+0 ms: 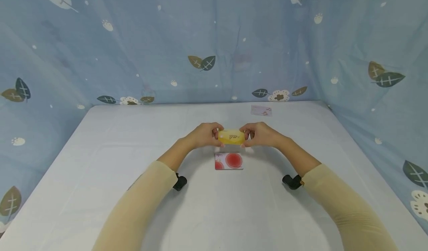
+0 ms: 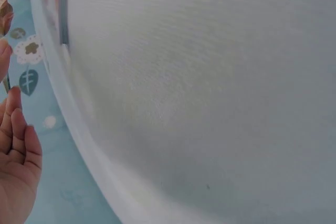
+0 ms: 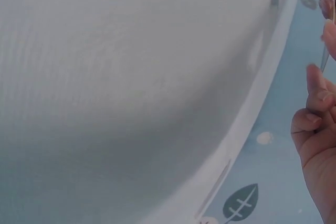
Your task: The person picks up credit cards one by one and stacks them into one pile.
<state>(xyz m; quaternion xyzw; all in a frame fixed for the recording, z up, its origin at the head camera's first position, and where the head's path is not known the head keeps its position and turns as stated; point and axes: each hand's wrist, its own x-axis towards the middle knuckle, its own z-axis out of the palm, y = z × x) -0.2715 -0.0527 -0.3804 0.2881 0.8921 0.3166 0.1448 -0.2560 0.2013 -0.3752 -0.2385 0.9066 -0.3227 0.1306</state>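
Observation:
Both hands hold a small yellow packet (image 1: 231, 136) with a printed mark, raised over the table in the head view. My left hand (image 1: 206, 134) pinches its left end between thumb and fingers. At the opposite end, the thumb and fingers of my right hand (image 1: 261, 134) pinch it too. Just nearer to me, a flat white box (image 1: 229, 161) with red circles lies on the tabletop. The left wrist view catches part of the left hand (image 2: 18, 156) at its left edge; the right hand (image 3: 320, 124) shows at the right edge of its own view.
A white cloth covers the table (image 1: 214, 214). Towards the back lies a pale pink card (image 1: 261, 110). Blue leaf-patterned curtains (image 1: 214, 32) hang behind and at both sides. Black wrist cameras (image 1: 180, 182) stick out from both sleeves.

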